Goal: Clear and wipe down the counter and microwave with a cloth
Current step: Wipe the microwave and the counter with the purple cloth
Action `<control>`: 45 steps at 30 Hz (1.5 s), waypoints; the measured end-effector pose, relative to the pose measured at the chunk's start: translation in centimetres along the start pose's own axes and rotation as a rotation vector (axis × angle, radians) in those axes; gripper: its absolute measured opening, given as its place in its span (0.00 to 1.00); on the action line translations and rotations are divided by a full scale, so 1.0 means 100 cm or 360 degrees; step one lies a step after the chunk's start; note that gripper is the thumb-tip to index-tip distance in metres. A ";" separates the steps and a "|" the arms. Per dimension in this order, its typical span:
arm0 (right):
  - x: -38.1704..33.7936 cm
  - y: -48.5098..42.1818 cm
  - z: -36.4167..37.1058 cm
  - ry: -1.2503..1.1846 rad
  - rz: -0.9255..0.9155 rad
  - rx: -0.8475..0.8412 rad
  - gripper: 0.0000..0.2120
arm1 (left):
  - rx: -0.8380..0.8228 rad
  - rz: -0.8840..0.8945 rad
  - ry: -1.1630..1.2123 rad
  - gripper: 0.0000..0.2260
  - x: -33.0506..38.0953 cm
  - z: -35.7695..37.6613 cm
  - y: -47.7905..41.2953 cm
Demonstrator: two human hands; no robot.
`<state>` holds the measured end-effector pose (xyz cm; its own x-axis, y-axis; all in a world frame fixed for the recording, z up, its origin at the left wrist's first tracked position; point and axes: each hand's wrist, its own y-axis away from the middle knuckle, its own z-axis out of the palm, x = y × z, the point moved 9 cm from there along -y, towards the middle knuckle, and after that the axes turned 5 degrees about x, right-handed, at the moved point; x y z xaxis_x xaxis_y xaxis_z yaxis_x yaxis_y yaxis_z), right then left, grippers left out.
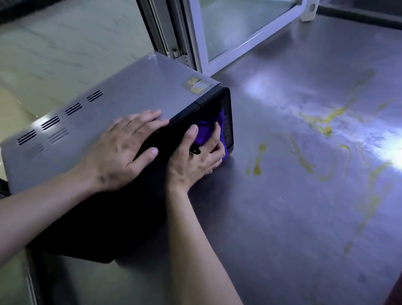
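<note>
Forearms (204, 269) reached toward twelve o'clock; my left hand (117, 151) lay flat, fingers straight, on the microwave (126, 85); my right hand (193, 160) clutched the purple cloth (205, 132) against its front.

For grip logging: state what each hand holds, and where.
The right hand grips the purple cloth by its bunched middle, against the microwave front; left hand holds nothing.

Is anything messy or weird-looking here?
Yes. Yellow smears streak the dark counter to the right of the microwave, like something spilled and got dragged around. They look unwiped. The right hand holds the purple cloth against the microwave's front, while the left hand rests flat on its top.
</note>
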<state>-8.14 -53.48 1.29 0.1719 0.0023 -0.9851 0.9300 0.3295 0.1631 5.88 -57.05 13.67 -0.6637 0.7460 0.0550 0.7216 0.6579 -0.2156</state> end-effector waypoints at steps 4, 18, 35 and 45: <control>-0.009 -0.005 -0.005 -0.0045 -0.0274 0.0028 0.24 | -0.0050 -0.0023 -0.0048 0.29 -0.001 0.000 0.002; -0.042 -0.011 -0.021 -0.0151 -0.0448 -0.0198 0.22 | -0.0030 -0.0027 0.0016 0.28 -0.001 -0.003 0.001; -0.058 -0.077 -0.005 -0.0025 -0.0248 -0.0076 0.25 | -0.0028 -0.0040 0.0050 0.29 0.001 -0.004 0.001; 0.015 -0.097 -0.013 0.0183 -0.0041 -0.0118 0.28 | -0.0062 -0.0044 0.0030 0.29 0.001 -0.004 0.001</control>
<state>-17.32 -55.44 -1.87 0.1057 0.0999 -0.9894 0.9062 0.3999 0.1372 5.94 -56.85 14.01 -0.6799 0.7291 0.0787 0.7104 0.6815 -0.1759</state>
